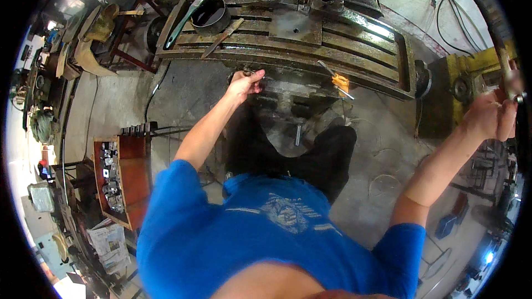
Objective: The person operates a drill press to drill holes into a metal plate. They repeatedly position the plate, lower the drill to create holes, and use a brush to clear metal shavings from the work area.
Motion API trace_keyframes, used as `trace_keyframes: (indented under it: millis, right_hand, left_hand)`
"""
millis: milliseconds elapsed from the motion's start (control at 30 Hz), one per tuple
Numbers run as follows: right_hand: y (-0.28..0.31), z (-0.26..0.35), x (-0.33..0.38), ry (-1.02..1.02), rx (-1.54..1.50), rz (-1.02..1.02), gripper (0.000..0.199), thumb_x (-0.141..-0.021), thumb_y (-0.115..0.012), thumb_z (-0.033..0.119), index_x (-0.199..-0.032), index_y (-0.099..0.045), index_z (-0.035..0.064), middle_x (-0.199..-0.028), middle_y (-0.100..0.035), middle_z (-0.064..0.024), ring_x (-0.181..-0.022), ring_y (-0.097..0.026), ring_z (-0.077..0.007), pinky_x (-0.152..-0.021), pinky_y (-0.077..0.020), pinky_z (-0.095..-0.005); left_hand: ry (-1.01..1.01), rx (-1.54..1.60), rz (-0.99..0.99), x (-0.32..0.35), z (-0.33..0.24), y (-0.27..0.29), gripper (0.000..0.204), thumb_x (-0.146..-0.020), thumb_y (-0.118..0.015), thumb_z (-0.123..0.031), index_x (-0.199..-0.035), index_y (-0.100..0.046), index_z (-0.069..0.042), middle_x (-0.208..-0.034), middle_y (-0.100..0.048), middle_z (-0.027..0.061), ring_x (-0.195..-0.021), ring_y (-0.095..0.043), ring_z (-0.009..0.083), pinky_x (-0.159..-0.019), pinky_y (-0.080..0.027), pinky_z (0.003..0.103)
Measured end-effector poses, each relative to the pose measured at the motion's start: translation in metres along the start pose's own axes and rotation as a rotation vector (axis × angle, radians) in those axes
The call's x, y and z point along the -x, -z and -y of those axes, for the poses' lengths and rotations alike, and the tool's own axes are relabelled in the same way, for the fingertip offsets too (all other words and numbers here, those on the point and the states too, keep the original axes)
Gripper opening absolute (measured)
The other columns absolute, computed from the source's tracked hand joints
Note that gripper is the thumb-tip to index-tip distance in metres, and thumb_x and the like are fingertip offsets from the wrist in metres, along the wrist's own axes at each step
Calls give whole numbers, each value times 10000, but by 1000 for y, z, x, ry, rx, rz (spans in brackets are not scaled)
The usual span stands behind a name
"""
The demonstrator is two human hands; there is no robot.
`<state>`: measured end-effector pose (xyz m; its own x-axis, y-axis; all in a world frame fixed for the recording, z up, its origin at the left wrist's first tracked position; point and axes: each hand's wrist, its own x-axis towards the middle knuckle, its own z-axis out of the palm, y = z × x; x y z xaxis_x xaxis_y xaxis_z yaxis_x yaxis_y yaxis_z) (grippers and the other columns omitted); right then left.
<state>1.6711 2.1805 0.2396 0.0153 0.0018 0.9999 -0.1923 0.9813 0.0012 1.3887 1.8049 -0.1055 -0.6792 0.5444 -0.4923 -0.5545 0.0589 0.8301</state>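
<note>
My left hand point(244, 83) is closed around a small dark crank handle point(247, 72) on the front of a heavy, grimy machine table point(360, 50) with long slots. My right hand point(495, 115) reaches far to the right and grips a metal lever handle point(508, 72) beside a yellow machine part point(471, 69). My blue shirt fills the lower middle, and my dark trousers stand close against the machine's base.
On the table lie a black round pan point(210, 15), a green-handled tool point(185, 17), a flat file point(223, 37) and an orange-handled tool point(339, 83). A red box of metal parts point(119, 180) stands on the left. Cables cross the concrete floor point(183, 94).
</note>
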Motion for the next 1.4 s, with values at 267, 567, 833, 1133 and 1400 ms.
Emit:
trace_keyframes:
  millis: [267,567,833,1133,1400]
  right_hand:
    - [-44,47,-3,-188,-447,-147,144,-662,-419,-63,-777,-487,-10,-843,-586,-209,-955,-531,-479,-914,-366,-611]
    - [-40,40,-5,-59,-432,-57,145,-634,-367,-124,-714,-457,-41,-877,-594,-219,-956,-575,-364,-913,-415,-469]
    - [-52,47,-4,-414,-652,-297,181,-597,-294,-70,-664,-409,52,-750,-460,-68,-932,-526,-272,-923,-349,-437]
    - [-46,71,-12,-288,-536,-101,137,-606,-322,-28,-660,-409,63,-762,-474,-83,-947,-511,-278,-937,-322,-437]
    - [-51,67,-8,-231,-595,-169,97,-605,-392,29,-691,-425,60,-775,-480,-84,-941,-507,-280,-950,-310,-451]
  left_hand:
    - [-225,-283,-185,3,4,-12,279,-734,-719,-140,-566,-533,-17,-511,-514,36,-388,-468,125,-351,-355,275]
    - [-1321,-1429,-445,0,9,-17,306,-774,-614,-110,-520,-462,-33,-443,-497,78,-339,-475,158,-338,-365,309]
    - [-124,-341,222,47,14,-113,233,-797,-658,-216,-714,-546,-29,-614,-514,13,-518,-528,109,-454,-505,274]
    - [261,62,345,10,69,-248,430,-796,-593,-406,-901,-523,5,-662,-576,123,-552,-598,238,-527,-519,342]
    - [-132,-788,76,-18,83,-224,304,-768,-557,-282,-813,-603,15,-704,-614,160,-553,-608,271,-589,-506,393]
